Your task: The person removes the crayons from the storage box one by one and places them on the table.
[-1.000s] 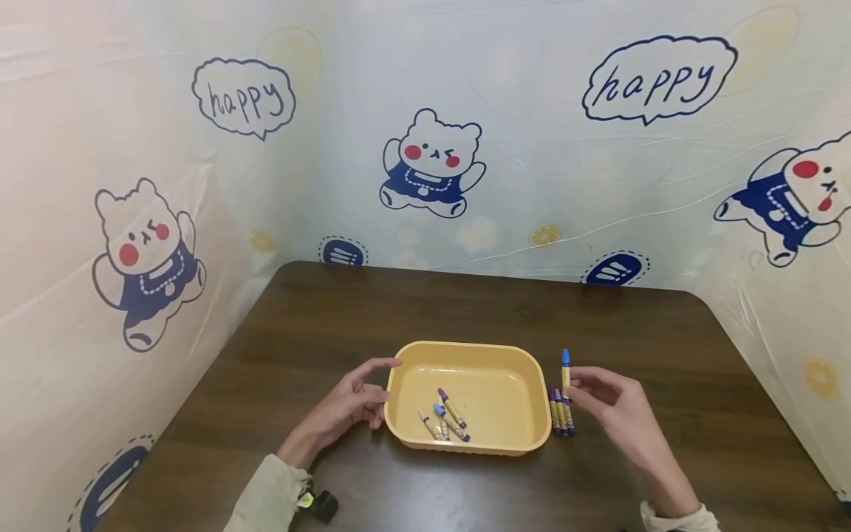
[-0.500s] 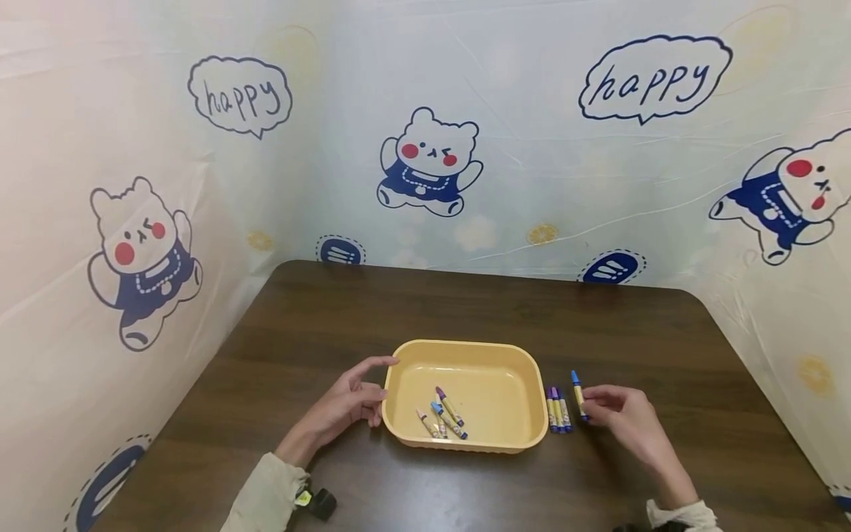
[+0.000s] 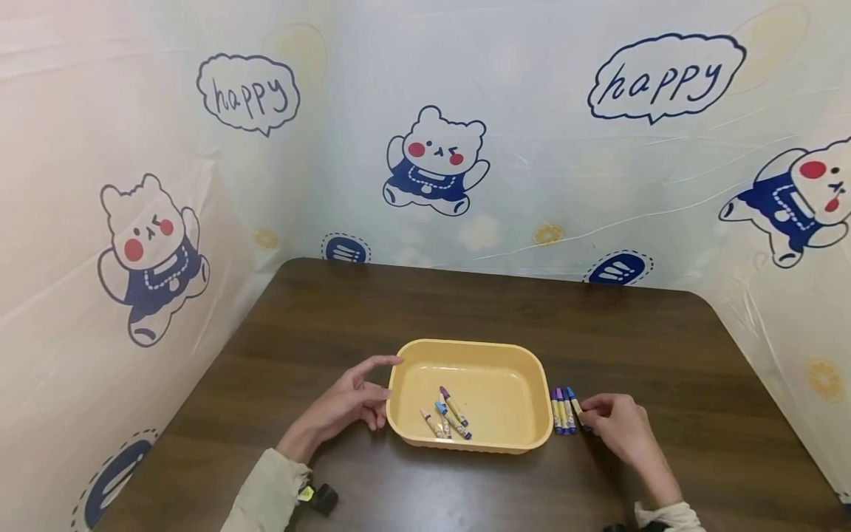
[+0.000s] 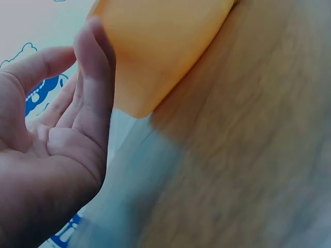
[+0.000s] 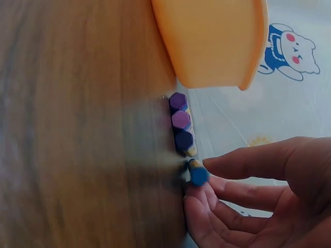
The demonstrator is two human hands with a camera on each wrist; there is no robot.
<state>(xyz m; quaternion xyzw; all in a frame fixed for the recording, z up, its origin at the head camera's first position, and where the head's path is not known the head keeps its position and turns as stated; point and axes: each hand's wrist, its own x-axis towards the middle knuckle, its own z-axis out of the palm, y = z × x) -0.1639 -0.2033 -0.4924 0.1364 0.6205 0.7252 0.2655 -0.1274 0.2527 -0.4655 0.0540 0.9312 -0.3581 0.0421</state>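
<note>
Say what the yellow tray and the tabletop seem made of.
Tray: probably molded plastic, smooth and mildly glossy, judging by the uniform color and soft highlights. Tabletop: dark wood or wood-look laminate, satin, given its streaky grain and blurred reflection.

Lettering on the printed sheet (image 3: 532, 174): the word "happy", in dark-blue handwritten style, appears twice — once inside the left speech bubble (image 3: 249, 94), once inside the larger right speech bubble (image 3: 668, 77). Lower on the same sheet, white exclamation marks stand on two dash-outlined blue badges — left badge (image 3: 346, 250) and right badge (image 3: 619, 267). Print on the crayon wrappers (image 3: 564, 415) is too small to read.
</note>
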